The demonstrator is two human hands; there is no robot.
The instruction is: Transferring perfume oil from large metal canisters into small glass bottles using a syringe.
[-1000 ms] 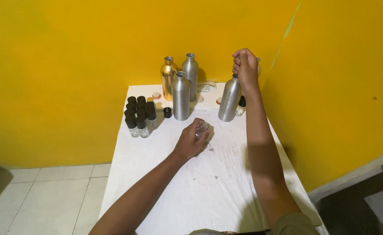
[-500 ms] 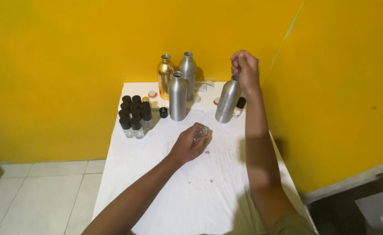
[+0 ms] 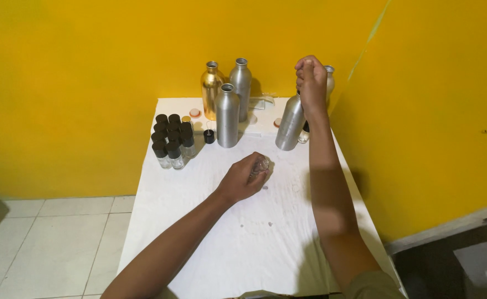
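My left hand (image 3: pixel 242 178) rests on the white table (image 3: pixel 254 238), wrapped around a small clear glass vial (image 3: pixel 260 165). My right hand (image 3: pixel 311 83) is raised at the back right, fingers closed in a fist over the neck of a tilted silver metal bottle (image 3: pixel 289 124). Whatever the fist pinches is hidden. Another silver bottle top (image 3: pixel 328 75) shows just behind that hand.
At the back stand a gold bottle (image 3: pixel 210 91) and two silver bottles (image 3: pixel 228 117), all open-topped. A cluster of several small black-capped glass vials (image 3: pixel 170 143) sits at the left. One loose black cap (image 3: pixel 209 136) lies near. Yellow walls enclose the table's back and right.
My right hand has risen slightly above the tilted bottle's neck. My left hand has closed more around the vial and stayed in place.
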